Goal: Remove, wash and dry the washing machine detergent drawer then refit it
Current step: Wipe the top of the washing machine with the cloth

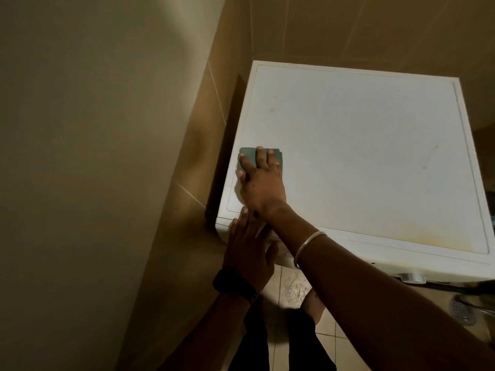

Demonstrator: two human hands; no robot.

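Now | right hand (261,183) flat on green cloth (247,158) atop washing machine (361,145) | left hand (247,253) fingers straight at front corner

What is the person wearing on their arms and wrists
Both forearms are bare, with no sleeves in view. The left hand has a dark watch or band on its wrist. The right hand has a thin, plain silver-coloured bangle on its forearm.

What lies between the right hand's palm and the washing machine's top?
In the head view, a flat green pad or cloth lies under the right hand, pressed flat on the washing machine's top. The left hand rests at the front corner.
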